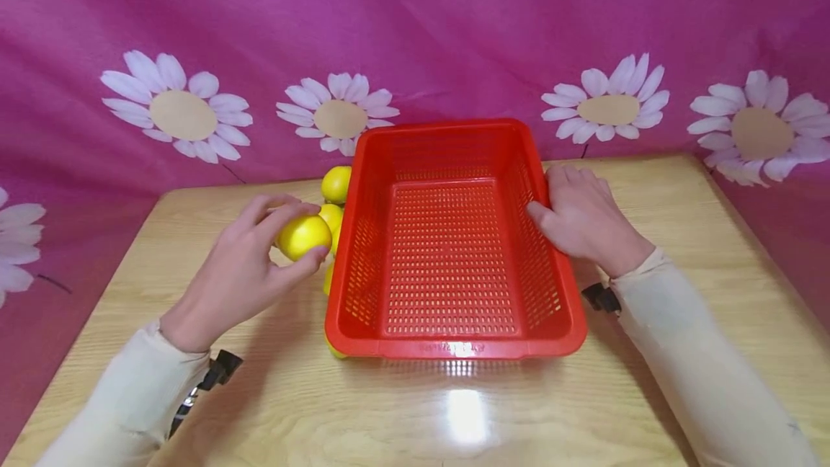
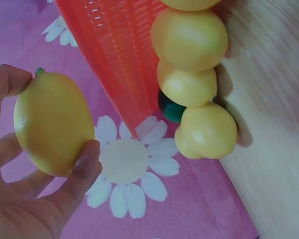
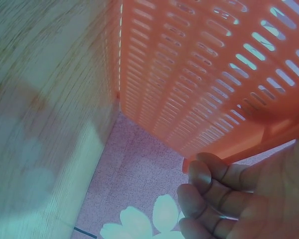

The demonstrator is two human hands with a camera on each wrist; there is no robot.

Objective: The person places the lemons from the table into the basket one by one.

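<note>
My left hand [image 1: 243, 269] pinches a yellow lemon [image 1: 303, 238] between thumb and fingers, left of a red plastic basket [image 1: 454, 349]. In the left wrist view, the lemon [image 2: 55, 124] shows a small green stem tip, and the hand holds it up apart from the others. More lemons [image 1: 336, 184] lie in a row against the basket's left side, partly hidden by its rim. On the basket's right rim, my right hand [image 1: 586, 220] grips with the thumb over the edge. The right wrist view has its fingers [image 3: 222, 181] curled below the rim. Nothing lies inside the basket.
Under everything is a light wooden table [image 1: 272, 395]. Behind it hangs a pink cloth [image 1: 454, 27] with large white daisies. Among the lemons in the left wrist view, a dark green round thing [image 2: 170, 106] is partly hidden.
</note>
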